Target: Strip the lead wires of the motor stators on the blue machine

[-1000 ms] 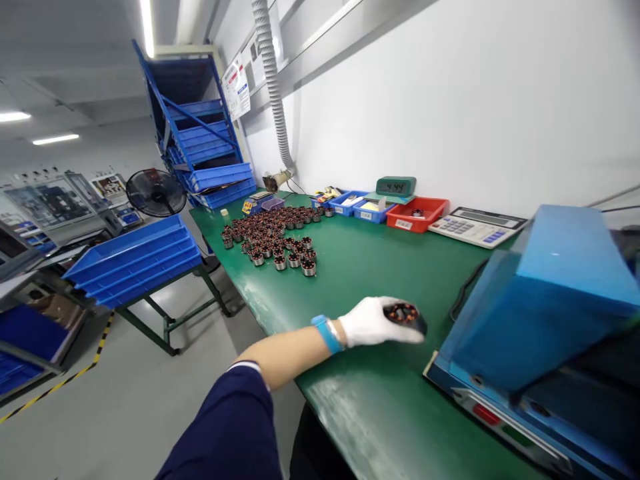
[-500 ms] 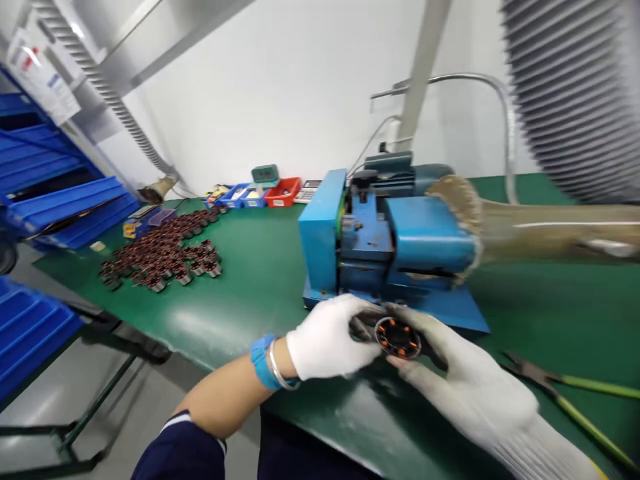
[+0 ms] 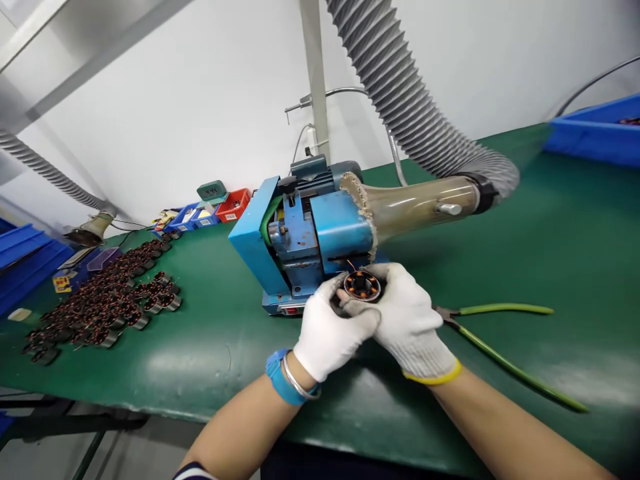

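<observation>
Stator, 1: in front of the machine, held between left hand and right hand, both gloved and closed round it; thin wire standing up at its rim; judged mid-handling. Pile of like pieces: at left on the bench, worked or unworked, cannot tell. Hidden: stator's underside, behind both hands; tips of pliers, unclear beside right hand. Cut off: bin, right edge, contents barely visible

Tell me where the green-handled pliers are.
In the head view, the green-handled pliers lie on the green tabletop, just right of the gloved right hand.
</observation>
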Demonstrator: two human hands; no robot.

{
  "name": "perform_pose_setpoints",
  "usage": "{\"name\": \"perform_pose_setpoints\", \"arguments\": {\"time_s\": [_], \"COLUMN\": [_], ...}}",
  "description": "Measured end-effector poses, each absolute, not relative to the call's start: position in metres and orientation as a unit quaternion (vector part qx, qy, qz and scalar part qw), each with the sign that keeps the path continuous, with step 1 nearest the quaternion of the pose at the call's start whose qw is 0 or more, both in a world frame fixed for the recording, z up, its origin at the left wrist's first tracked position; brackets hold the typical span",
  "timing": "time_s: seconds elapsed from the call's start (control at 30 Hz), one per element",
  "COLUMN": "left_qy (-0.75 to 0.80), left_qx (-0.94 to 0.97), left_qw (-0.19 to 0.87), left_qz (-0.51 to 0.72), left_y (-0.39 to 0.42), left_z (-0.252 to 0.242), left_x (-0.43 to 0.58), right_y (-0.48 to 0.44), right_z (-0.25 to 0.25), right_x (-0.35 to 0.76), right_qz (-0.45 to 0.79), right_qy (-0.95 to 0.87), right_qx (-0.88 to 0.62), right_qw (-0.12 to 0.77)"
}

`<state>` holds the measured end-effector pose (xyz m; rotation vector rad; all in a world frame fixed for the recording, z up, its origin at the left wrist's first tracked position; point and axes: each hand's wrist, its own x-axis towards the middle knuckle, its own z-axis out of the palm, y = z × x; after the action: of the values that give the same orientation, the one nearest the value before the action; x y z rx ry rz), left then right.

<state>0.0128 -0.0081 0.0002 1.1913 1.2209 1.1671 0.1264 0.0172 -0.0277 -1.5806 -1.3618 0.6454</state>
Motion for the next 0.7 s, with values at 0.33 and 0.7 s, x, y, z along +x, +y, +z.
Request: {"name": "perform_pose_setpoints", "arguments": {"time_s": [0.33, 0.7], "left_qy": [0.554, 0.565], "left_qx": [0.458, 0.47], "left_qw": [0.456, 0.431], "left_qz": [0.525, 0.523], "left_y": [0.009, 0.009], "left_z": [0.018, 0.017], "left_x": [0.014, 0.018], "right_y": [0.026, 0.024], "right_z": [-0.019, -0.018], "right_x": [0.117, 0.118], "right_qz": [0.142, 0.129], "right_qy": [-0.616, -0.63], "right_qx": [-0.626, -0.619], "right_qw": [0.456, 0.451]}}
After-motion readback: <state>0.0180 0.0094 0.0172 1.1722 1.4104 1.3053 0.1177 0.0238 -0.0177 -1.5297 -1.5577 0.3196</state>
